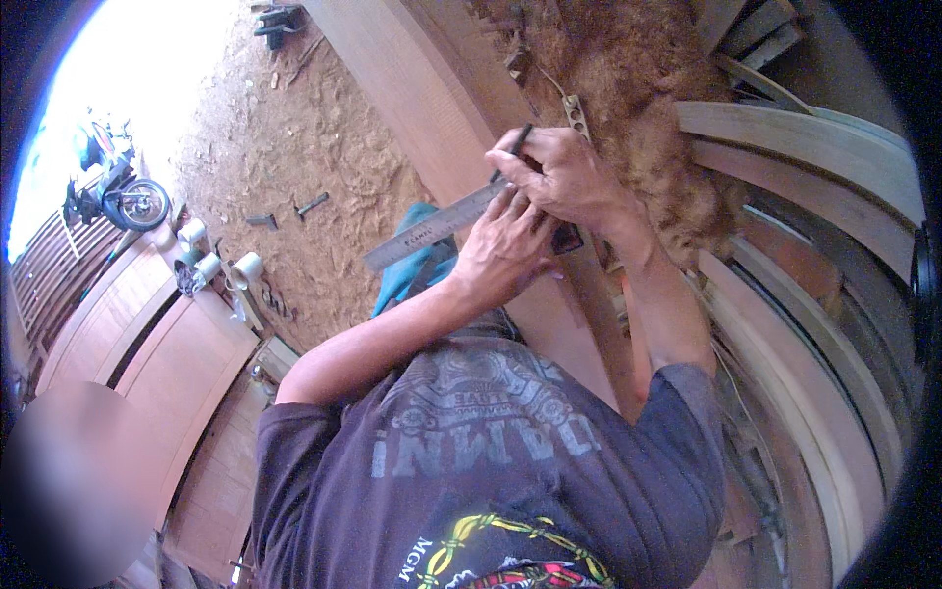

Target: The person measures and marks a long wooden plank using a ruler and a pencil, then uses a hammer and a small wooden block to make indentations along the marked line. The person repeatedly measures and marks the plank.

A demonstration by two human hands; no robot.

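Observation:
A long wooden plank (422,88) runs from the top of the view down past my body. Across it lies a try square with a steel blade (432,231), the blade sticking out past the plank's left edge. My left hand (505,245) grips the square, its fingers over the blade near the dark stock (567,239). Just above it, my right hand (569,177) pinches a dark, slim pencil or pen (521,139). Its tip is hard to make out beside the blade.
Sawdust covers the ground (334,147), where a hammer-like tool (313,204) lies. Curved wooden pieces (805,137) are stacked at right, near a power strip (575,116). At left are panels (196,363), cups (247,265) and a motorcycle (123,191). A clamp-like tool (278,25) sits far off.

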